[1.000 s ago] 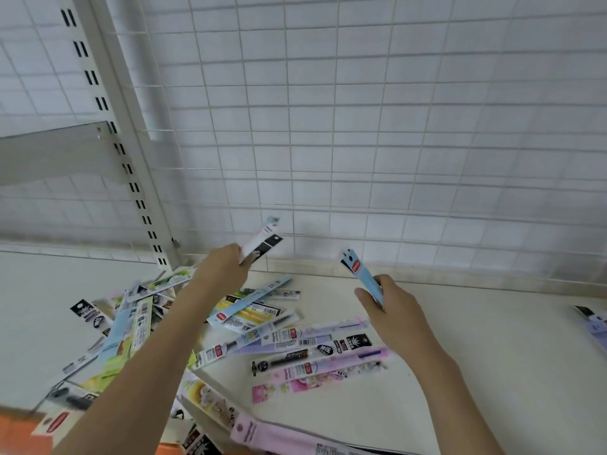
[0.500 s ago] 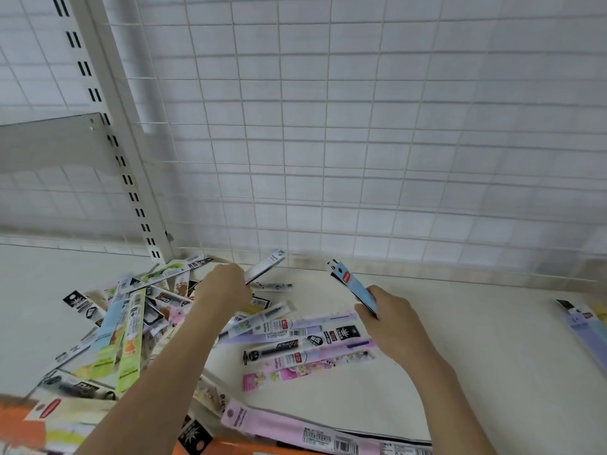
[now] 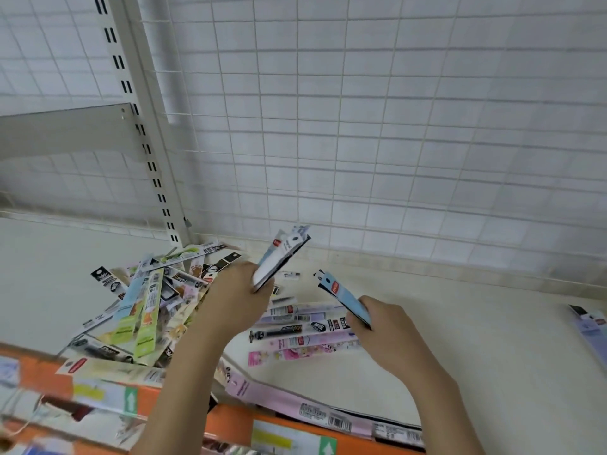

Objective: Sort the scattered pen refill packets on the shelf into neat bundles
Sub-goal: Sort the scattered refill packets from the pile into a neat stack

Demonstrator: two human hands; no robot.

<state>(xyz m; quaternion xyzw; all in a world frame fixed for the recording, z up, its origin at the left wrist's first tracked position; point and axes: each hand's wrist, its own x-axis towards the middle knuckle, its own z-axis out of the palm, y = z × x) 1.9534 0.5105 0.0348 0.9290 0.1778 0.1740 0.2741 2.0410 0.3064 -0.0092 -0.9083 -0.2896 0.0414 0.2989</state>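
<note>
While 1 pale-blue refill packet (image 3: 345, 295) stays pinched in the right hand (image 3: 382, 326), the left hand (image 3: 235, 295) grips a thin white-and-blue packet bundle (image 3: 282, 256) clear of the jumbled packet heap (image 3: 144, 307), likely to match designs.

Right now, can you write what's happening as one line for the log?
left hand: holds white packets | right hand: holds blue packet | pile: unsorted on shelf

Two bare forearms, no sleeves in view, left hand (image 3: 235, 292) and right hand (image 3: 387, 326) bare, no gloves, rings, watch or wristband showing, both arms rising into view from the orange shelf edge (image 3: 230, 418), fingernails not discernible
</note>
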